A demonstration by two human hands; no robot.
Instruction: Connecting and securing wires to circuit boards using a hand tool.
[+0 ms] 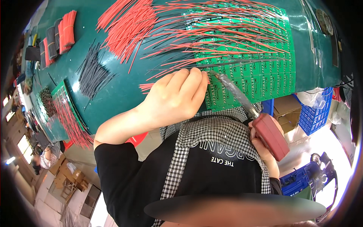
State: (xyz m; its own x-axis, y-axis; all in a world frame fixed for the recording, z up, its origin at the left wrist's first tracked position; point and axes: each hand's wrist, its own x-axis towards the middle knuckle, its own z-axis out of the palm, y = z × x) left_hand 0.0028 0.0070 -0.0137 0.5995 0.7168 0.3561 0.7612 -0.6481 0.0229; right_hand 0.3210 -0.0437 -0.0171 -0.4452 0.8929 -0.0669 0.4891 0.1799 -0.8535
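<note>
My right hand [264, 145] is wrapped around the dark red handle of a soldering gun [271, 137]. Its grey barrel slants up and left, and the tip is close to the fingertips of my left hand [176, 94]. That left hand is closed over the near left edge of a green circuit board panel [261, 81]. Several red wires [145, 87] stick out to the left from under it; the pinched ends are mostly hidden by the fingers. Rows of red and black wires [234, 47] lie across the far part of the panel, their loose ends trailing left.
A pile of red wires [130, 34] and a pile of black wires [92, 73] lie on the green table [124, 79]. Tied wire bundles [67, 32] are at the far left. Nearer stands a wired board stack [68, 106]. A blue crate [314, 113] is beyond the right edge.
</note>
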